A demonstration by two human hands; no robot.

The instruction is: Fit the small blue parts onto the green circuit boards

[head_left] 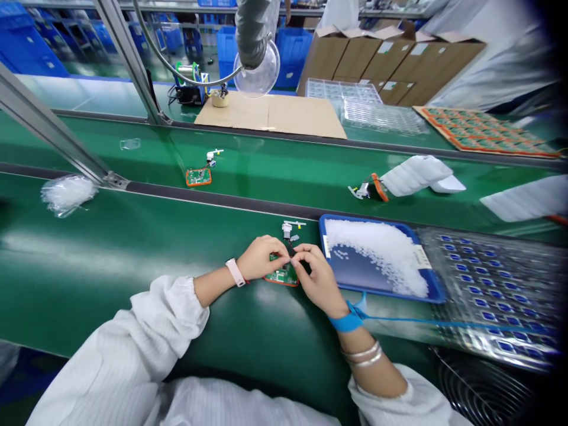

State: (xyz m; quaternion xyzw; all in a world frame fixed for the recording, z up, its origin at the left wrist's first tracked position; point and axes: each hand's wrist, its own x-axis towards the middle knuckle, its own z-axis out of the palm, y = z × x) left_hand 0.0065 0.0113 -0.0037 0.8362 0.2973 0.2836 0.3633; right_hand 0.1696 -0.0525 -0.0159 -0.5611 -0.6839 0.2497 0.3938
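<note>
A green circuit board (283,275) with an orange edge lies on the green bench under my fingertips. My left hand (262,258) reaches over its left side, thumb and forefinger pinched together. From the right, my right hand (317,277) meets it with a closed pinch. The fingertips of both hands nearly touch above the board, and whatever is between them is too small or hidden to name. Dark wires run from there to a white plastic part (287,229) with a pale strip and a yellow piece, lying just beyond the board.
A blue tray (355,283) of small white pieces stands right of my hands, beside clear trays (437,260) with blue parts. On the middle strip lie another wired board (198,177) and a co-worker's white sleeve (417,176). A blue cord (399,319) trails from my right wrist.
</note>
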